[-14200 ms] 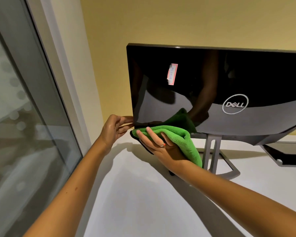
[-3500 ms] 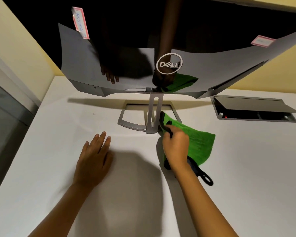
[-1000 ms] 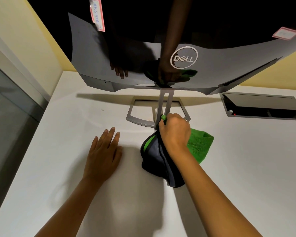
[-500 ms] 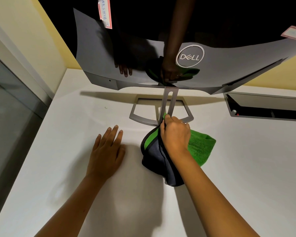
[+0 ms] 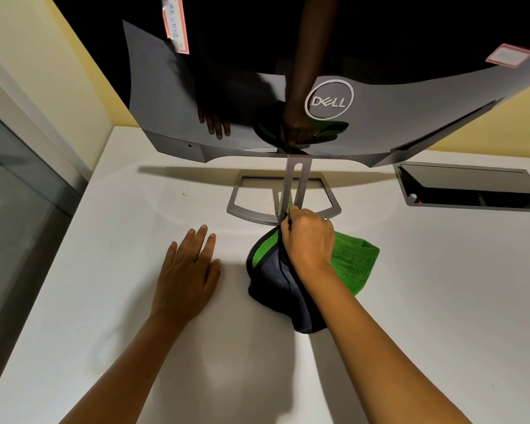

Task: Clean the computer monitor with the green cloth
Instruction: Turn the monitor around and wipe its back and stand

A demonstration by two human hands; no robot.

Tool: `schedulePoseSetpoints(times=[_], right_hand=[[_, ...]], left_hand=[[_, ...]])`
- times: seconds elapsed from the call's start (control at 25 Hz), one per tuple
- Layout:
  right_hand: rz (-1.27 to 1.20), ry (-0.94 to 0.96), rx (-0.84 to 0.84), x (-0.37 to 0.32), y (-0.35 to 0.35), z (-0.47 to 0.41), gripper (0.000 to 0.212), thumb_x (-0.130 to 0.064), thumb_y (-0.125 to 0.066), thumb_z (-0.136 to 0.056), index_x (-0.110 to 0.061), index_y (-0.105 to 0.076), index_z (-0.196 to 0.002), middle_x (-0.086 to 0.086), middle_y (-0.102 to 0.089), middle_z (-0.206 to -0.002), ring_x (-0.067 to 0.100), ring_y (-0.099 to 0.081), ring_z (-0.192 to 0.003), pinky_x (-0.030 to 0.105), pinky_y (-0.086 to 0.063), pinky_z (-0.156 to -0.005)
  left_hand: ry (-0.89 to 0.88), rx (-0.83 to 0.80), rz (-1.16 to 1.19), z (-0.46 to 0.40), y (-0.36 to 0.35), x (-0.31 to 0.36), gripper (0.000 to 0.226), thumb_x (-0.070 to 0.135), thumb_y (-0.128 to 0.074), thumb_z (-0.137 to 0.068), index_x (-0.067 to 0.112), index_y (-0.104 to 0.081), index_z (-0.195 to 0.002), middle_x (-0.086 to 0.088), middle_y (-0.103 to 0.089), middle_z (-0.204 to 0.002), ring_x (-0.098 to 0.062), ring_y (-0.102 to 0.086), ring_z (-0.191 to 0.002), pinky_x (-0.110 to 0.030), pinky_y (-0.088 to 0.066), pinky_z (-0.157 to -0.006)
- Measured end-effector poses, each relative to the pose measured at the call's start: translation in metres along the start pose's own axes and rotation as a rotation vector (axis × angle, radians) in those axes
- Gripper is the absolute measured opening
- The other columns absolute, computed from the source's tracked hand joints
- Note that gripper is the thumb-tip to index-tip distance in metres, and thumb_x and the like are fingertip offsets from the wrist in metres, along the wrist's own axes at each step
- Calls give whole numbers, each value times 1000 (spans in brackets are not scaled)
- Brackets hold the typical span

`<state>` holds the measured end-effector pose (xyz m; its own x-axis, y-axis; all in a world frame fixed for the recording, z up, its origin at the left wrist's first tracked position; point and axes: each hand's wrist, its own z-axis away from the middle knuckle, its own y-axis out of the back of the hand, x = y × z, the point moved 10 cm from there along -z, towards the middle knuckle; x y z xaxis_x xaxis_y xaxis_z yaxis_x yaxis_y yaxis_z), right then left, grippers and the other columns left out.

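Note:
The glossy black back of the Dell monitor (image 5: 395, 117) fills the top of the head view, carried by a grey stand (image 5: 297, 185) with an open frame base. My right hand (image 5: 309, 240) grips the green cloth (image 5: 355, 264) and holds a bunched corner of it against the lower part of the stand's post. The cloth's dark blue-grey side (image 5: 276, 289) hangs under my wrist onto the table. My left hand (image 5: 187, 273) rests flat on the white table (image 5: 441, 301), fingers straight, left of the cloth. Both hands are mirrored in the monitor's back.
A recessed cable box (image 5: 471, 191) with its lid raised sits in the table at the right. A glass partition (image 5: 19, 194) and its frame run along the table's left edge. A yellow wall stands behind the monitor. Two pink labels are stuck to the monitor's back.
My right hand with the cloth has stayed at the stand's post, shifting slightly along it. My left hand has kept flat on the table. The view has drifted a little.

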<state>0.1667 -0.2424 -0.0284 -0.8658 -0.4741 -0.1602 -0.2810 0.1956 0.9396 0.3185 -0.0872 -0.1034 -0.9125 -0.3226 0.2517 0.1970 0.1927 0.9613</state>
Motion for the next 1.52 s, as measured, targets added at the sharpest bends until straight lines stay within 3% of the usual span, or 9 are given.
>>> schedulePoseSetpoints(times=[0.36, 0.4, 0.52, 0.6, 0.8, 1.08, 1.36, 1.52], right_hand=[[76, 11, -17, -5, 4, -6, 9, -8, -73, -69, -10, -65, -67, 7, -59, -52, 29, -55, -41, 23, -26, -48], [99, 24, -45, -6, 2, -8, 3, -8, -68, -76, -9, -66, -74, 8, -64, -60, 29, -60, -49, 25, -28, -50], [196, -3, -279, -9, -11, -12, 22, -1, -46, -91, -7, -63, -104, 9, -70, -93, 30, -67, -86, 29, -35, -63], [220, -40, -340, -9, -11, -16, 26, 0, -44, -92, -7, -63, -108, 9, -69, -100, 29, -65, -94, 30, -39, -65], [163, -55, -407, -8, -10, -14, 24, -5, -47, -91, -8, -65, -107, 9, -68, -101, 29, -65, -96, 30, -43, -66], [88, -49, -433, 1, -3, 16, 20, -14, -50, -91, -11, -65, -103, 9, -67, -98, 31, -64, -91, 29, -37, -63], [-157, -78, -35, 17, 38, 2, 18, -18, -53, -90, -12, -69, -96, 12, -65, -71, 34, -59, -64, 27, -31, -52], [-82, 18, 47, -4, 33, -13, 8, -11, -62, -83, -11, -69, -85, 11, -64, -61, 32, -60, -53, 24, -30, -49]], left_hand=[[15, -4, 2, -2, 2, 2, 52, 37, -32, -94, 13, -46, -138, -8, -37, -149, -29, -33, -138, -49, -29, -109], [16, -6, -6, -3, 2, 2, 52, 37, -32, -94, 12, -46, -138, -9, -38, -149, -29, -34, -138, -49, -29, -108], [16, -13, -30, -3, 3, 5, 52, 36, -32, -94, 11, -48, -137, -11, -40, -147, -30, -37, -136, -50, -32, -106], [7, -16, -37, -3, 4, 6, 53, 36, -30, -94, 9, -49, -136, -13, -42, -146, -32, -40, -134, -51, -35, -104], [-4, -12, -33, -2, 6, 8, 54, 36, -27, -95, 7, -50, -135, -15, -44, -144, -34, -42, -132, -52, -36, -103], [-9, -4, -26, -3, 6, 7, 54, 34, -28, -95, 6, -50, -135, -15, -43, -145, -34, -40, -133, -52, -35, -103], [1, -16, -17, -3, 6, 7, 54, 35, -28, -95, 7, -51, -134, -15, -44, -144, -34, -42, -132, -52, -35, -103], [14, -40, -33, -4, 3, 5, 54, 36, -27, -95, 8, -49, -136, -13, -41, -146, -33, -40, -134, -51, -34, -104]])
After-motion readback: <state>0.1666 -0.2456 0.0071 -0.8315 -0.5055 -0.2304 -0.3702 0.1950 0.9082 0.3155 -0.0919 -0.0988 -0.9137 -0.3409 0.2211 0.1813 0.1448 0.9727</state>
